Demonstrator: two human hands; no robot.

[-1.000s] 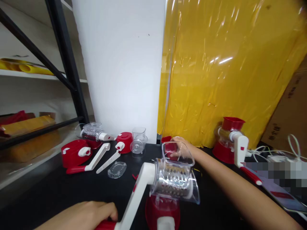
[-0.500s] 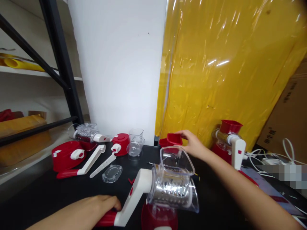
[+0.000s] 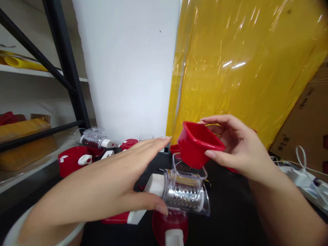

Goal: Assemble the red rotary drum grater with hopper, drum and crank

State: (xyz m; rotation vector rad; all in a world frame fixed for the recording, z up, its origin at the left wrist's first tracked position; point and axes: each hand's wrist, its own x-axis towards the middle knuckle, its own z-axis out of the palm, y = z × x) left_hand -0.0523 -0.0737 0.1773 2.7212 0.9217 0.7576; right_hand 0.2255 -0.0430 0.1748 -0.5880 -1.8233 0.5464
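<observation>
One red cup [image 3: 194,152] in the right hand [image 3: 239,147], nothing in the left hand [image 3: 120,174]

In the head view there are two hands, both of the same person. The right hand is closed on one side of the red cup, with the thumb at the near rim and the fingers at the far one. The cup is tilted, and it is held over the one clear hopper [image 3: 176,172] of the front grater; if the two are touching, I cannot tell. The left hand is open, with the fingers stretched forward and the thumb apart.

The front grater has one metal drum [image 3: 184,196], one red base [image 3: 170,223] with one white knob [image 3: 174,236], and one white crank [image 3: 155,184] with one red handle [image 3: 116,218]. The left thumb is near the crank, but contact is not clear to me.

Behind the red cup, one other red piece [image 3: 175,148] is partly seen. At the left on the black bench [image 3: 225,212] are one more grater [image 3: 93,138] and two red housings, one at the front [image 3: 71,160] and one farther back [image 3: 129,143], partly covered by the left hand
</observation>
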